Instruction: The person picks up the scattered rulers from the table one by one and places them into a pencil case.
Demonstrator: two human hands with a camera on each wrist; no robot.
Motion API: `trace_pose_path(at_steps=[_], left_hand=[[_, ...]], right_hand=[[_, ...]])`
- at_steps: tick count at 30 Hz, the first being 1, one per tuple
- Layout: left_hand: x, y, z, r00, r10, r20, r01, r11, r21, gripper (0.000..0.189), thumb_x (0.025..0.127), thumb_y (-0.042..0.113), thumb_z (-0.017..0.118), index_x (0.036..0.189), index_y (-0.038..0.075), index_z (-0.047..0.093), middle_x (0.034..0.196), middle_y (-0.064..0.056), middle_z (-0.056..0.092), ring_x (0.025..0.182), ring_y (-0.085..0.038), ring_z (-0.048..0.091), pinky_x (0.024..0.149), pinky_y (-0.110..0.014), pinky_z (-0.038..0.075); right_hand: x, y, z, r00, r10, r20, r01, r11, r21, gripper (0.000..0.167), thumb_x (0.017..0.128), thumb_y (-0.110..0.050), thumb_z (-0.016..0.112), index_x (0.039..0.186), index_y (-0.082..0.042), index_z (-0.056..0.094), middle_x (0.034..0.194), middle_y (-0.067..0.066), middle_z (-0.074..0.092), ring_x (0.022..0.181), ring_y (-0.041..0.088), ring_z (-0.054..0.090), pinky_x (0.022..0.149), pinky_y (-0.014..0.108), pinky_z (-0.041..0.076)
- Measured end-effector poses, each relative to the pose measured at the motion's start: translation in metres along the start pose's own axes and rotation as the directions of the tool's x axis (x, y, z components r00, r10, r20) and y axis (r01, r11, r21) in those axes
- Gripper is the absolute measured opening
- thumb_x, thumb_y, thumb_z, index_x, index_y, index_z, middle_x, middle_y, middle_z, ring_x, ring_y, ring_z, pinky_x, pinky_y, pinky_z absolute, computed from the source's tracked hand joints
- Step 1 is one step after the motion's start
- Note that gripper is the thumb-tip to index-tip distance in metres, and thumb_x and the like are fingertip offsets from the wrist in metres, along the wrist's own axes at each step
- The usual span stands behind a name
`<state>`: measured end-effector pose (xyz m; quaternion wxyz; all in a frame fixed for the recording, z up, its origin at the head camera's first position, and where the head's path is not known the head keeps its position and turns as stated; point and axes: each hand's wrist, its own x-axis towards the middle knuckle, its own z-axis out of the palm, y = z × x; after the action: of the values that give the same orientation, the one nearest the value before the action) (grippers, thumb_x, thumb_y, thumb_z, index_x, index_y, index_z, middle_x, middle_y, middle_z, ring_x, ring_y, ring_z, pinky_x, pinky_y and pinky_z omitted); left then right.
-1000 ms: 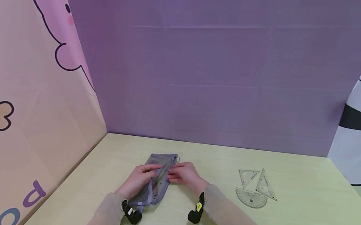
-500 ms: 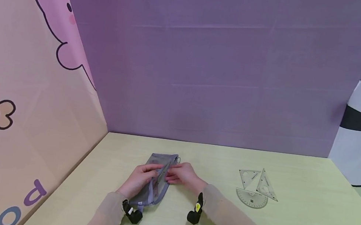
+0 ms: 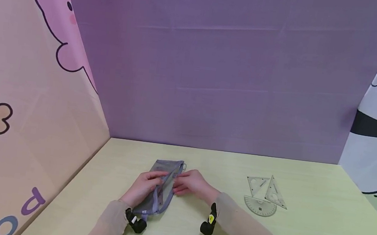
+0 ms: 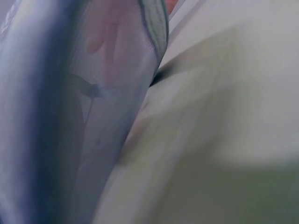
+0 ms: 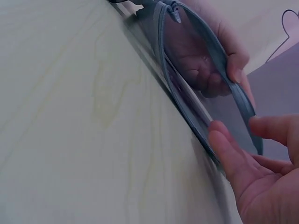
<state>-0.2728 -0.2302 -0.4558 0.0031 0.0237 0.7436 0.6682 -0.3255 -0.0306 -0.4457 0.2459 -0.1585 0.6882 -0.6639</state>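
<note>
A grey-purple mesh zip pencil case (image 3: pixel 169 165) lies slanted on the table, its zipped mouth gaping towards the right. My left hand (image 3: pixel 143 188) pinches the upper rim of that mouth. In the right wrist view, the left hand (image 5: pixel 229 46) has its thumb on the zip edge and other fingers behind the mesh. My right hand (image 5: pixel 266 182) is at the far end of the mouth, thumb and fingers apart, touching near the rims. A thin pale strip (image 5: pixel 198 105), perhaps a ruler, shows inside the case. In the left wrist view, fingers appear blurred through the mesh (image 4: pixel 117 102).
To the right on the pale wooden table (image 3: pixel 309 224) lie two clear set squares, one upright (image 3: pixel 275 195) and one inverted (image 3: pixel 256 185). A clear protractor (image 3: pixel 259 207) lies just below them. A purple cloth wall (image 3: pixel 214 77) stands behind the table.
My right fingertips have shifted slightly left towards the case's mouth. My left hand keeps its hold on the rim. The head view has turned a little; the drawing tools stay put.
</note>
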Motion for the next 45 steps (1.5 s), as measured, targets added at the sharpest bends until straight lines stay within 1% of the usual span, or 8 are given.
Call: trace_pose_path(at_steps=[4,8,16,25,29,32,37,45], left_hand=[[0.002,0.001,0.002,1.000,0.002,0.004,-0.002,1.000,-0.009,0.035,0.089,0.003,0.058,0.123,0.001,0.066,0.132,-0.011,0.057,0.108,-0.018,0.048,0.084,-0.030,0.042],[0.003,0.001,0.001,1.000,0.000,0.015,0.000,1.000,-0.002,0.035,0.089,0.003,0.058,0.124,0.002,0.066,0.134,-0.011,0.056,0.117,-0.020,0.048,0.094,-0.036,0.040],[0.001,-0.003,-0.006,1.000,0.003,0.021,-0.003,1.000,0.002,0.036,0.089,0.006,0.059,0.124,0.003,0.066,0.136,-0.013,0.054,0.127,-0.026,0.044,0.104,-0.049,0.033],[-0.001,-0.004,-0.007,0.999,0.002,0.040,-0.001,1.000,-0.022,0.038,0.089,0.005,0.058,0.127,-0.001,0.062,0.140,-0.017,0.049,0.130,-0.027,0.040,0.105,-0.049,0.030],[0.000,-0.002,-0.006,0.999,0.009,0.050,-0.007,0.999,-0.036,0.038,0.090,0.003,0.058,0.127,-0.002,0.062,0.141,-0.017,0.048,0.130,-0.026,0.039,0.106,-0.048,0.030],[0.000,-0.003,-0.006,0.999,0.005,0.048,-0.003,0.999,-0.038,0.038,0.090,0.003,0.058,0.127,-0.002,0.062,0.141,-0.017,0.048,0.129,-0.026,0.040,0.105,-0.047,0.031],[0.001,-0.005,-0.006,0.999,0.001,0.049,0.001,1.000,-0.027,0.038,0.090,0.005,0.058,0.127,-0.001,0.062,0.142,-0.019,0.047,0.130,-0.027,0.040,0.106,-0.048,0.031],[0.001,-0.004,-0.006,0.999,0.006,0.040,-0.006,1.000,-0.010,0.037,0.090,0.005,0.058,0.127,-0.001,0.063,0.142,-0.019,0.047,0.127,-0.026,0.041,0.103,-0.046,0.033]], right_hand=[[-0.012,-0.003,-0.019,1.000,-0.018,0.008,0.018,1.000,-0.021,0.037,0.094,-0.008,0.058,0.123,0.016,0.056,0.098,0.023,0.068,0.076,0.022,0.069,0.071,0.037,0.056],[-0.026,-0.004,-0.043,0.999,-0.040,-0.011,0.039,0.998,-0.043,0.038,0.094,-0.010,0.060,0.122,0.015,0.056,0.099,0.021,0.067,0.080,0.024,0.070,0.074,0.037,0.055],[-0.058,-0.005,-0.098,0.990,-0.120,-0.074,0.114,0.990,-0.079,0.041,0.092,-0.008,0.061,0.122,0.019,0.051,0.106,0.031,0.063,0.082,0.022,0.068,0.077,0.039,0.055],[-0.101,-0.008,-0.154,0.971,-0.169,-0.171,0.120,0.957,-0.263,0.045,0.092,-0.014,0.064,0.124,0.015,0.054,0.114,0.028,0.061,0.092,0.029,0.065,0.078,0.037,0.054],[-0.117,-0.008,-0.173,0.970,-0.176,-0.168,0.105,0.925,-0.366,0.043,0.092,-0.016,0.065,0.123,0.012,0.057,0.112,0.025,0.063,0.096,0.031,0.063,0.077,0.034,0.053],[-0.128,-0.008,-0.184,0.970,-0.194,-0.150,0.096,0.865,-0.493,0.039,0.090,-0.018,0.068,0.119,0.008,0.062,0.107,0.018,0.065,0.091,0.024,0.062,0.074,0.032,0.052],[-0.146,-0.005,-0.197,0.972,-0.216,-0.086,0.097,0.712,-0.696,0.035,0.080,-0.018,0.077,0.107,0.002,0.069,0.094,0.005,0.064,0.077,0.016,0.053,0.066,0.029,0.046],[-0.156,0.006,-0.205,0.979,-0.202,-0.035,0.078,0.523,-0.849,0.030,0.067,-0.017,0.083,0.092,-0.006,0.071,0.084,-0.003,0.058,0.076,0.014,0.048,0.069,0.033,0.042]])
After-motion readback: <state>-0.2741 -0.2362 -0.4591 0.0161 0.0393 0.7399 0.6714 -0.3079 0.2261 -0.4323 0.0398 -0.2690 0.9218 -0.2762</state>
